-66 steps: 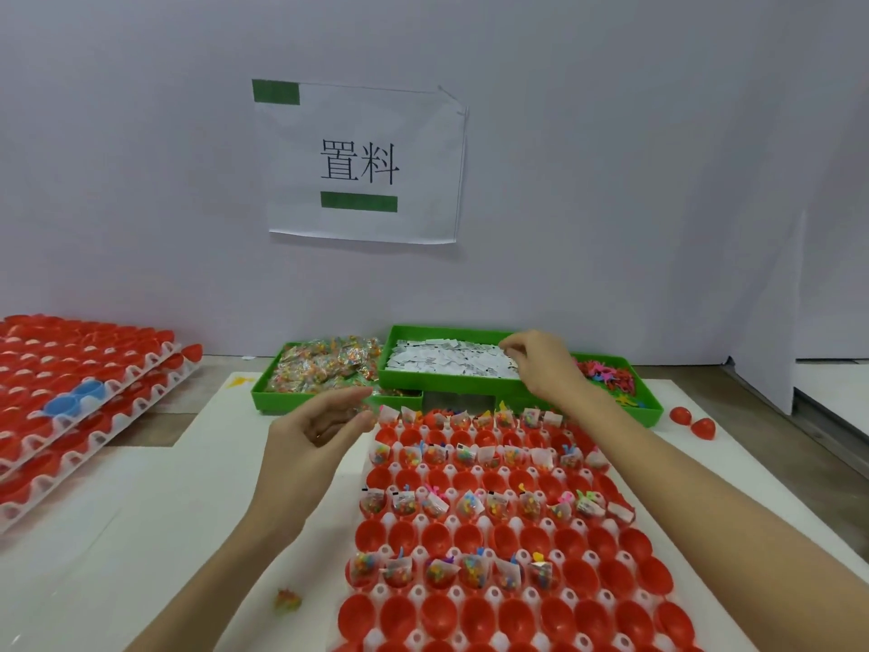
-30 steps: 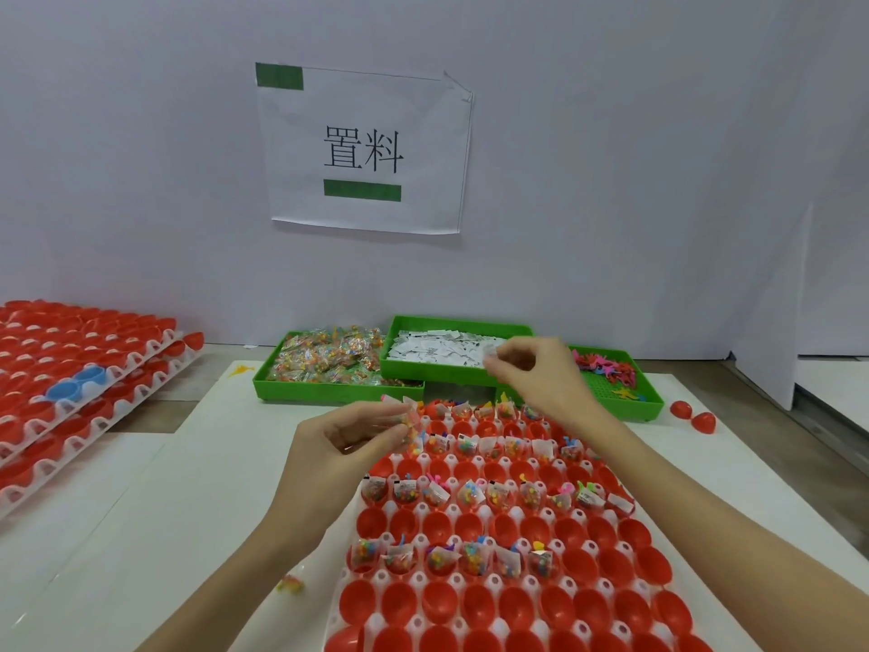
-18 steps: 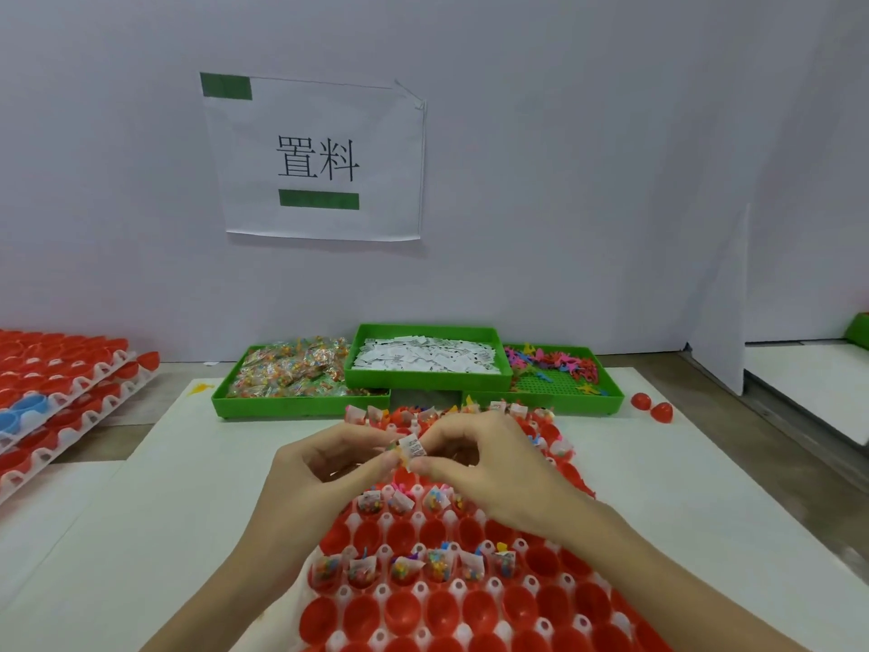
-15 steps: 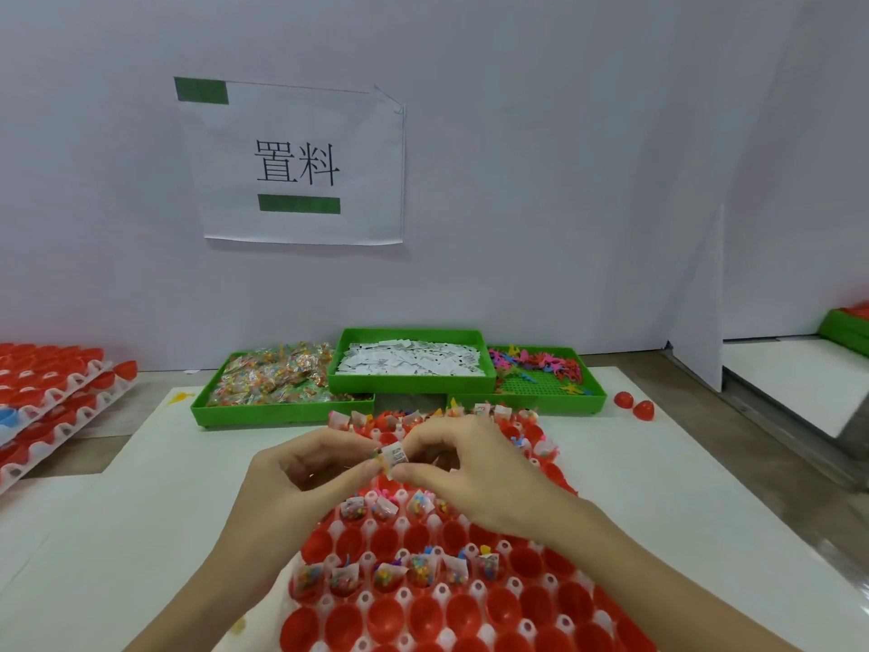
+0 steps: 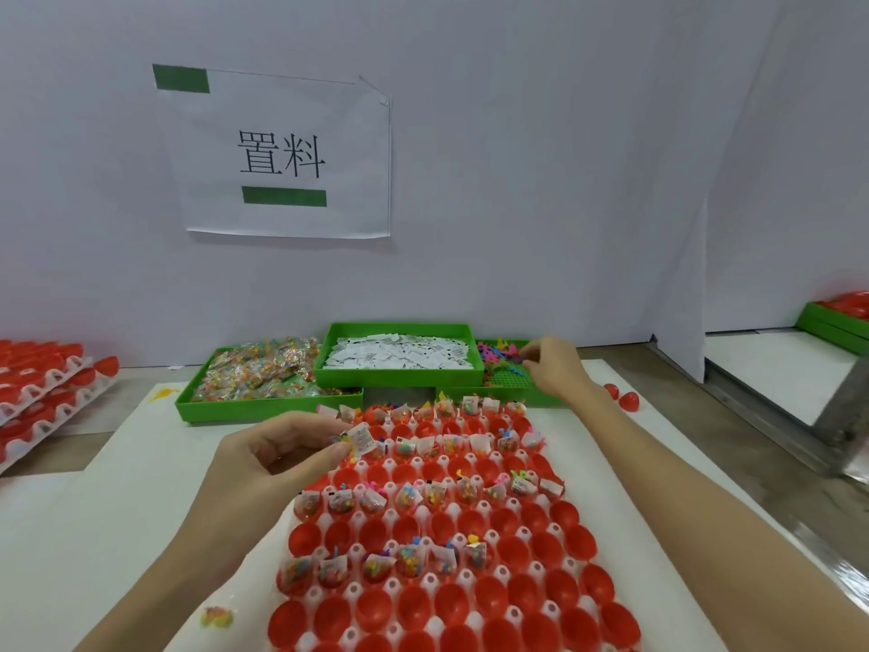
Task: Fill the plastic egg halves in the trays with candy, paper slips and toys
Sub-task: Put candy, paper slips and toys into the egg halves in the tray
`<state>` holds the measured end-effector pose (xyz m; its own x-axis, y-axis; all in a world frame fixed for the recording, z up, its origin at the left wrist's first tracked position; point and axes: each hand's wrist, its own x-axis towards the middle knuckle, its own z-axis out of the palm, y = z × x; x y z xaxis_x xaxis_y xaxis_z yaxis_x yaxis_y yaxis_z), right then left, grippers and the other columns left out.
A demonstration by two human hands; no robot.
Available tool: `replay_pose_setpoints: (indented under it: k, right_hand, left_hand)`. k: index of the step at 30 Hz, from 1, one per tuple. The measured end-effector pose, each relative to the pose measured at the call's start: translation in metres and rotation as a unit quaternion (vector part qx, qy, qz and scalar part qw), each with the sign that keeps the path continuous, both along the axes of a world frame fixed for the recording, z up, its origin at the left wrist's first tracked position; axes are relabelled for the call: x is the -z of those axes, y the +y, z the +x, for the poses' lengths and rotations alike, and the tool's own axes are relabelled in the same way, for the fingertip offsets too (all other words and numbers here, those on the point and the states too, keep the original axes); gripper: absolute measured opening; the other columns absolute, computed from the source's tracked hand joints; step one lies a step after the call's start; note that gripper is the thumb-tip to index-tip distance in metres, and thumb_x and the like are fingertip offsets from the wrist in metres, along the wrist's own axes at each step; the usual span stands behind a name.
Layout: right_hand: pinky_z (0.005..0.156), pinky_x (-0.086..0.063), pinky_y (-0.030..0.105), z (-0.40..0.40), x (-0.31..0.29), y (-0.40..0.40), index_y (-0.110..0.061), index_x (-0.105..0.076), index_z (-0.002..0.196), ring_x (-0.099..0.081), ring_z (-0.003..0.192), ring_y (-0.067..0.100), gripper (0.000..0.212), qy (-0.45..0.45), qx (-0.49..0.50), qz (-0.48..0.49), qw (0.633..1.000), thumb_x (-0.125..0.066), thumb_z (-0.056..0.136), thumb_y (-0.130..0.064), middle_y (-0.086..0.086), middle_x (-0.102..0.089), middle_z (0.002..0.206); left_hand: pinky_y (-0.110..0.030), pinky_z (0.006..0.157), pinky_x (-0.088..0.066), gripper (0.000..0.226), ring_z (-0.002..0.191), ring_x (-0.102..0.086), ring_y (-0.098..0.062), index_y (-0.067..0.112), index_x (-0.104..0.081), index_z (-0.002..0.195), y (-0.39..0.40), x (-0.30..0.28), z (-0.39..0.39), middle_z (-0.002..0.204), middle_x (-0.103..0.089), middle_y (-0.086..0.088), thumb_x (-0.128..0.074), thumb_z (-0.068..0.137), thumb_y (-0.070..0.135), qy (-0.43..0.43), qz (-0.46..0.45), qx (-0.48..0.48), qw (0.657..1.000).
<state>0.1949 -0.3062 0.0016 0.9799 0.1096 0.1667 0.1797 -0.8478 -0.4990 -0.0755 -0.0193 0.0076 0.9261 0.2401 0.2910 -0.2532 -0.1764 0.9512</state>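
Observation:
A white tray (image 5: 463, 578) of red egg halves lies in front of me; some rows hold candy, slips and toys, and others such as a near half (image 5: 442, 604) are empty. My left hand (image 5: 272, 458) hovers at the tray's left edge and pinches a candy packet with a paper slip (image 5: 359, 437). My right hand (image 5: 552, 367) reaches into the green toy tray (image 5: 510, 381), its fingertips bunched on the coloured toys (image 5: 498, 352). Behind the egg tray stand the candy tray (image 5: 263, 409) and the slip tray (image 5: 399, 376).
Stacked trays of red halves (image 5: 42, 378) sit at the left edge. Two loose red halves (image 5: 620, 397) lie right of the toy tray. A stray candy packet (image 5: 216, 618) lies on the white board. Another green tray (image 5: 832, 322) is far right, behind a partition.
My hands had met over the tray, where the slip joined the candy in my left hand. Since then my right hand has moved away to the toy tray; my left hand keeps the candy and slip.

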Motion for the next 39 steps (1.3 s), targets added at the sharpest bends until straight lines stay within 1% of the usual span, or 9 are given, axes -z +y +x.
replay_pose_setpoints:
  k: [4, 11, 15, 18, 21, 24, 27, 31, 39]
  right_hand:
    - [0.105, -0.049, 0.036, 0.014, 0.011, 0.001, -0.004, -0.071, 0.124, -0.065, 0.117, 0.026, 0.036, 0.023, 0.011, -0.007, 1.0, -0.075, 0.092, -0.02, 0.014, -0.07, 0.128]
    - [0.097, -0.055, 0.038, 0.019, 0.019, 0.008, -0.004, -0.078, 0.103, -0.068, 0.105, 0.024, 0.015, 0.005, 0.044, 0.015, 0.999, -0.077, 0.088, -0.007, 0.013, -0.074, 0.113]
    - [0.097, -0.053, 0.034, 0.014, 0.015, 0.001, -0.002, -0.077, 0.105, -0.068, 0.106, 0.024, 0.017, -0.016, 0.058, 0.061, 0.996, -0.076, 0.09, -0.009, 0.012, -0.074, 0.112]
    - [0.092, -0.052, 0.036, 0.0, 0.007, -0.002, -0.005, -0.072, 0.116, -0.067, 0.096, 0.021, 0.026, -0.025, 0.052, 0.138, 0.989, -0.076, 0.091, -0.012, 0.008, -0.072, 0.097]
    - [0.082, -0.057, 0.033, -0.034, -0.003, 0.002, -0.009, -0.072, 0.121, -0.066, 0.089, 0.019, 0.029, -0.016, -0.009, 0.24, 0.971, -0.073, 0.093, -0.01, 0.006, -0.072, 0.1]
    - [0.068, -0.058, 0.023, -0.087, -0.009, 0.017, -0.016, -0.075, 0.108, -0.071, 0.079, 0.021, 0.02, 0.02, -0.094, 0.311, 0.945, -0.072, 0.091, -0.007, 0.006, -0.075, 0.092]
    - [0.07, -0.06, 0.022, -0.141, -0.008, 0.032, -0.024, -0.076, 0.106, -0.073, 0.079, 0.017, 0.018, 0.052, -0.185, 0.309, 0.932, -0.074, 0.091, -0.013, -0.002, -0.077, 0.089]
    - [0.084, -0.061, 0.028, -0.192, -0.006, 0.045, -0.026, -0.077, 0.109, -0.075, 0.089, 0.012, 0.021, 0.056, -0.282, 0.309, 0.907, -0.079, 0.089, -0.02, -0.003, -0.077, 0.095]
    - [0.082, -0.062, 0.032, -0.219, -0.011, 0.05, -0.025, -0.078, 0.104, -0.076, 0.089, 0.014, 0.017, 0.012, -0.328, 0.317, 0.89, -0.079, 0.089, -0.017, -0.006, -0.078, 0.093]
  left_hand:
    - [-0.014, 0.072, -0.058, 0.015, 0.081, -0.076, -0.016, 0.022, -0.081, 0.085, 0.003, 0.003, 0.001, 0.087, -0.079, -0.004, -0.084, 0.072, 0.017, -0.006, -0.001, 0.0, 1.0]
    - [-0.016, 0.073, -0.059, 0.014, 0.08, -0.075, -0.018, 0.02, -0.079, 0.086, 0.006, 0.004, 0.002, 0.086, -0.077, -0.006, -0.084, 0.073, 0.018, -0.009, 0.004, 0.006, 1.0]
    - [-0.017, 0.075, -0.059, 0.012, 0.084, -0.076, -0.02, 0.02, -0.079, 0.085, 0.005, 0.002, 0.002, 0.088, -0.078, -0.007, -0.084, 0.074, 0.018, -0.008, -0.005, 0.005, 1.0]
    - [-0.018, 0.076, -0.059, 0.013, 0.087, -0.077, -0.021, 0.019, -0.08, 0.088, 0.004, 0.0, 0.001, 0.091, -0.079, -0.007, -0.084, 0.075, 0.017, -0.009, -0.006, 0.01, 1.0]
    - [-0.017, 0.075, -0.058, 0.013, 0.085, -0.077, -0.021, 0.02, -0.08, 0.088, 0.002, -0.002, -0.001, 0.09, -0.079, -0.007, -0.084, 0.076, 0.016, -0.014, -0.005, 0.012, 1.0]
    - [-0.017, 0.076, -0.058, 0.013, 0.084, -0.077, -0.02, 0.022, -0.08, 0.088, 0.0, -0.003, -0.002, 0.089, -0.079, -0.005, -0.084, 0.076, 0.018, -0.014, 0.008, 0.013, 1.0]
    - [-0.018, 0.076, -0.058, 0.013, 0.085, -0.076, -0.021, 0.022, -0.08, 0.089, -0.004, -0.002, -0.003, 0.09, -0.079, -0.005, -0.085, 0.077, 0.019, -0.013, 0.013, 0.022, 1.0]
    - [-0.017, 0.074, -0.057, 0.015, 0.084, -0.076, -0.018, 0.022, -0.081, 0.091, -0.013, -0.002, -0.007, 0.089, -0.078, -0.005, -0.085, 0.077, 0.023, -0.017, 0.021, 0.046, 0.999]
    - [-0.023, 0.076, -0.06, 0.017, 0.082, -0.077, -0.021, 0.022, -0.081, 0.09, -0.032, -0.006, -0.014, 0.087, -0.079, -0.007, -0.088, 0.075, 0.017, -0.044, 0.04, 0.081, 0.995]
